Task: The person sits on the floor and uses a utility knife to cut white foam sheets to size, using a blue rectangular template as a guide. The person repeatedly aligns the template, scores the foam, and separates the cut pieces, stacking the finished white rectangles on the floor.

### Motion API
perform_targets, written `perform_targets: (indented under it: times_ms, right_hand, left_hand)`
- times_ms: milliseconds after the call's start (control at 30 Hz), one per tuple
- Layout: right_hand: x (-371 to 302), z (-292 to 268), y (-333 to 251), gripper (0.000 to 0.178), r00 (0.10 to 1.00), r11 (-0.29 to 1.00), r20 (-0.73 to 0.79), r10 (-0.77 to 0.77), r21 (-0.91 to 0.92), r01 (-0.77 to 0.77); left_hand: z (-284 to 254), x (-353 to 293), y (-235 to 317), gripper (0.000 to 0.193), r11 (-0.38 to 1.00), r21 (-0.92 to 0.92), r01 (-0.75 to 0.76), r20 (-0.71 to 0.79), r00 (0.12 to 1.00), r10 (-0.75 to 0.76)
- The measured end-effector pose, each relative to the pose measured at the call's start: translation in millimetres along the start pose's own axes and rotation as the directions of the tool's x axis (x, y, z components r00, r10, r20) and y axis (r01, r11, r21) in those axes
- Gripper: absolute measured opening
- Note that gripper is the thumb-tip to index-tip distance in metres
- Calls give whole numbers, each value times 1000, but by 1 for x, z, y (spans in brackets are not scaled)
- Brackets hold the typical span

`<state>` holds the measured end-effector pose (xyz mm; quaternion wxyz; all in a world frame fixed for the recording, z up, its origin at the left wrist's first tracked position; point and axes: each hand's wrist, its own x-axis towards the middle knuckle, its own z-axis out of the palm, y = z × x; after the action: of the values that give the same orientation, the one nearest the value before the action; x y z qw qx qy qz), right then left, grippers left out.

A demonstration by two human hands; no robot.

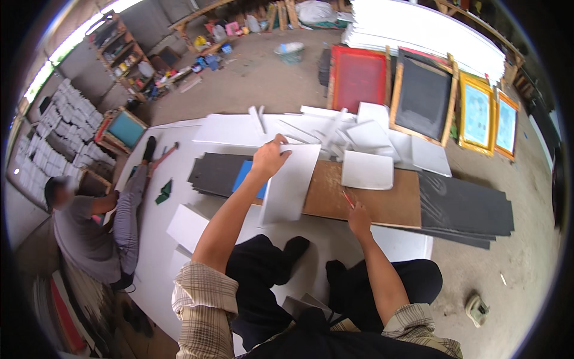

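Observation:
My left hand (270,158) grips the far edge of a rectangular white board (291,185), which leans over dark grey sheets (222,173) and a blue piece (244,178). To its right, my right hand (359,219) is closed round a slim red tool (348,197), perhaps a cutter or a pen; too little shows to tell. That tool points at a brown board (326,194), which lies on the grey stack. Just beyond its tip, a smaller white panel (368,170) rests on the brown board. The lower edge of the white board hangs near my legs.
White offcuts (365,134) are heaped beyond the brown board. Framed screens (421,93) stand behind them at the right. On the left, a person (89,230) sits beside the white sheet (164,230), near a hammer (164,157) and a green piece (164,191).

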<state>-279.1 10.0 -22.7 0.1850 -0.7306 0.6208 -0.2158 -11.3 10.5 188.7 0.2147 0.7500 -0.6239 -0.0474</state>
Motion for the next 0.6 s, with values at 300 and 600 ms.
perform_targets:
  times_ms: [300,600]
  right_hand:
    - [12,24,-74,37,995,992,-93,-24,123,35]
    - [-31,-5,-250,74,646,-77,605,-465,700,-710]
  left_hand:
    - [-45,-101,-114,36,420,-810,408,-29,688,-725]
    - [-41,-172,-93,38,-221,-969,113,239,665,-708]
